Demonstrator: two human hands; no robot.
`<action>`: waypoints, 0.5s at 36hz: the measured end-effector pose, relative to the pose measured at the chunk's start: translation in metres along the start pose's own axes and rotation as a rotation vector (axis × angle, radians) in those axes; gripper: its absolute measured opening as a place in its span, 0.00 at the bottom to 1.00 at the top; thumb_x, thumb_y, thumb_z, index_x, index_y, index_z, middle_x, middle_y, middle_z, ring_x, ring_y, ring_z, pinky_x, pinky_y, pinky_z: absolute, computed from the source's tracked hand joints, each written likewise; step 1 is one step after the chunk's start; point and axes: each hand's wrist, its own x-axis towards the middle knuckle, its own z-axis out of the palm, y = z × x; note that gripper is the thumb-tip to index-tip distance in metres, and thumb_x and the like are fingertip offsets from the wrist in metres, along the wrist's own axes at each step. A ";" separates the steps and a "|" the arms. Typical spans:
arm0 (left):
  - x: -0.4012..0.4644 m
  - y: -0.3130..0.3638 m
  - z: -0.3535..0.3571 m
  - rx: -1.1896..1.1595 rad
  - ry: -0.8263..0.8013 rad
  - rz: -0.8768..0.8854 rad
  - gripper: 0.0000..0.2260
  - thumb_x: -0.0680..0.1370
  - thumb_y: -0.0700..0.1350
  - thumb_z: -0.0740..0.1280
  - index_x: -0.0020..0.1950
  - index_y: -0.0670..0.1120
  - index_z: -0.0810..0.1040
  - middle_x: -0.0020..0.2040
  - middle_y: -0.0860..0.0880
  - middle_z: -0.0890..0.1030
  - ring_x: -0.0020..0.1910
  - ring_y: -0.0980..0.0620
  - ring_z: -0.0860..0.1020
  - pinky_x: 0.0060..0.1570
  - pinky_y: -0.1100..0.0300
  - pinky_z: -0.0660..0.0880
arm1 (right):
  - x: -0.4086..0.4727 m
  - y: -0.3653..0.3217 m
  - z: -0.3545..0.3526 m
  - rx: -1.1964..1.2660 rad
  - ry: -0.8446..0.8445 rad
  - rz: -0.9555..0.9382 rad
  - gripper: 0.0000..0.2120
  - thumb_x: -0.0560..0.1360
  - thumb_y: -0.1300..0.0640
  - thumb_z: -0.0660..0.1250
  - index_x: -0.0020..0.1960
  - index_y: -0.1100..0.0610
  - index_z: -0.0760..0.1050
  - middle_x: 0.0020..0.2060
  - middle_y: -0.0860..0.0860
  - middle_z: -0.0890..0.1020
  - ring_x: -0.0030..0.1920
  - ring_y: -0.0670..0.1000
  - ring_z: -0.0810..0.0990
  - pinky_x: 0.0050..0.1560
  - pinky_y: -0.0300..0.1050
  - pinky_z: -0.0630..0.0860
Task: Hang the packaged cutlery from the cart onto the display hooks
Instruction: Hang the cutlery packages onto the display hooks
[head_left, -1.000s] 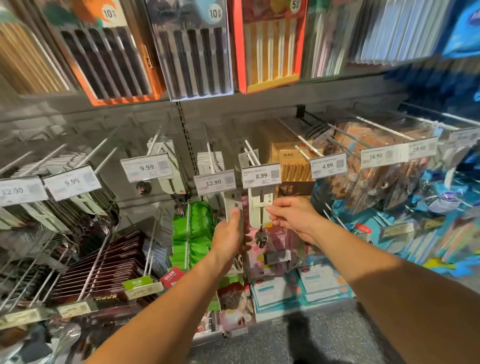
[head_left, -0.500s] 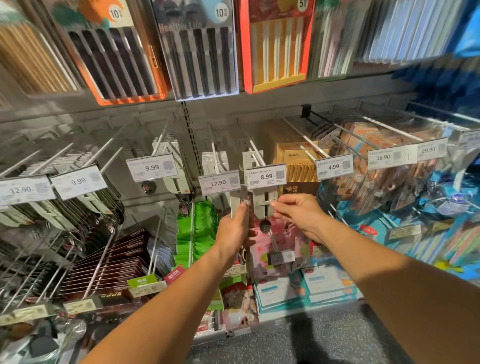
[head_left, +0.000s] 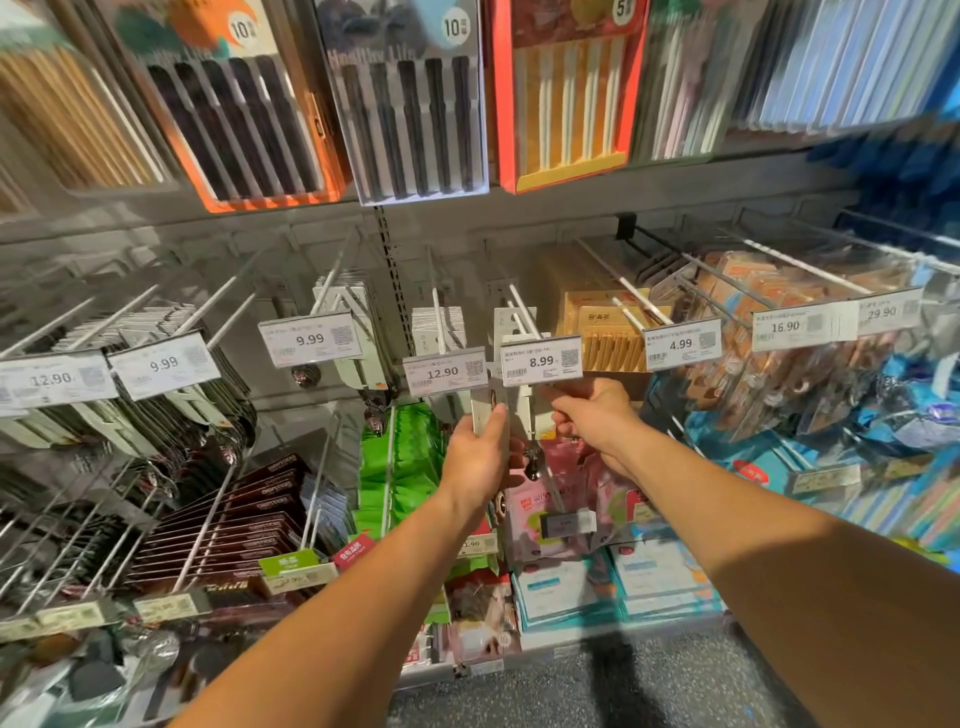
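The left hand (head_left: 475, 457) grips an upright packaged cutlery card (head_left: 488, 410), fingers curled round its edge, just under the 12.90 price tag (head_left: 445, 370). The right hand (head_left: 592, 415) pinches a second card (head_left: 525, 410) hanging on the display hook (head_left: 522, 314) behind the 8.99 tag (head_left: 541, 359). Behind hang two more carded stacks.

White price tags clipped to the hook ends read, from left to right, 12.90 (head_left: 52, 380), 9.99 (head_left: 164, 365), 9.99 (head_left: 310, 340), 12.90 (head_left: 443, 372), 8.99 (head_left: 541, 360), 4.99 (head_left: 681, 344), 16.90 (head_left: 785, 327) and 29.90 (head_left: 881, 312), while two chopstick boxes above show 10 (head_left: 242, 29) and 10 (head_left: 453, 27).
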 end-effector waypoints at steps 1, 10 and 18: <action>0.001 0.000 0.000 0.003 -0.004 0.007 0.25 0.82 0.53 0.63 0.74 0.39 0.63 0.41 0.45 0.80 0.33 0.51 0.78 0.32 0.57 0.78 | 0.002 0.000 0.001 -0.020 0.008 0.008 0.09 0.77 0.65 0.67 0.55 0.58 0.79 0.32 0.53 0.80 0.28 0.47 0.75 0.31 0.40 0.73; 0.015 -0.009 0.001 -0.023 0.070 -0.023 0.17 0.81 0.48 0.59 0.65 0.41 0.63 0.49 0.37 0.80 0.40 0.41 0.82 0.34 0.49 0.79 | 0.011 0.002 0.005 -0.087 0.146 0.027 0.11 0.74 0.65 0.70 0.52 0.57 0.72 0.44 0.56 0.81 0.40 0.54 0.82 0.40 0.48 0.82; 0.007 -0.020 0.001 -0.058 -0.093 -0.031 0.08 0.82 0.44 0.61 0.54 0.43 0.79 0.45 0.40 0.85 0.43 0.38 0.83 0.48 0.43 0.80 | -0.018 0.012 -0.003 0.008 -0.409 0.136 0.14 0.75 0.50 0.72 0.55 0.57 0.82 0.50 0.54 0.85 0.54 0.52 0.83 0.58 0.49 0.80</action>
